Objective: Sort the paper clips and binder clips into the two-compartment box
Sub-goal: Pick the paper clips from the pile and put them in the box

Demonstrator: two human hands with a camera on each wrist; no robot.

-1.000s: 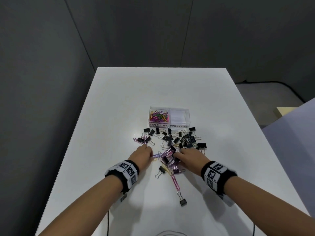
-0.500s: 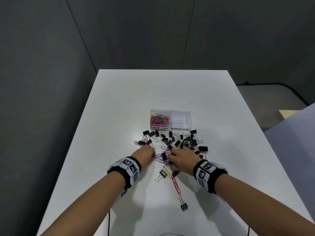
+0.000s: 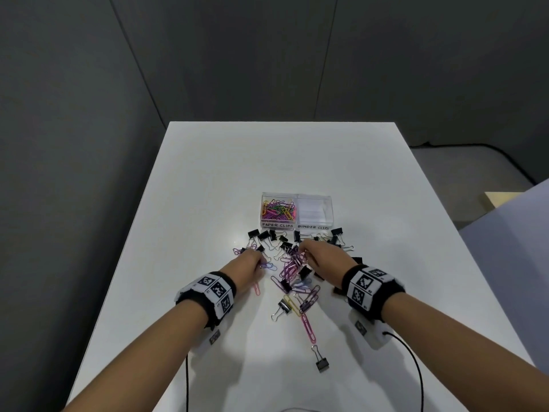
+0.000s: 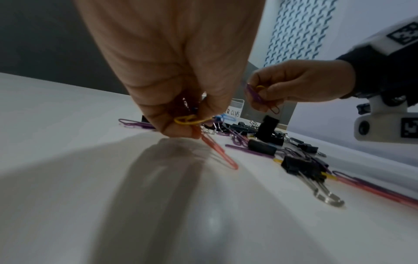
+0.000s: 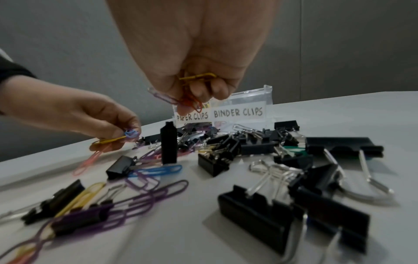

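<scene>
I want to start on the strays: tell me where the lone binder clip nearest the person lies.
In the head view, the lone binder clip lies on the white table between the forearms, just below the long pink paper clip at the pile's near end.

Office: white table (image 3: pixel 208 203); grey partitions (image 3: pixel 89 69)

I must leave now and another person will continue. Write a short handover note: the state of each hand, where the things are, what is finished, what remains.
Left hand: pinches several paper clips (yellow, pink, blue), low over the table.
Right hand: raised above the pile, grips a bunch of paper clips (yellow, red, purple).
Box: beyond the pile; the compartment marked PAPER CLIPS already holds many coloured clips, the one marked BINDER CLIPS looks empty.
Left to do: drop both handfuls into the paper clip side, collect the paper clips still on the table, then move all black binder clips into their side.
</scene>
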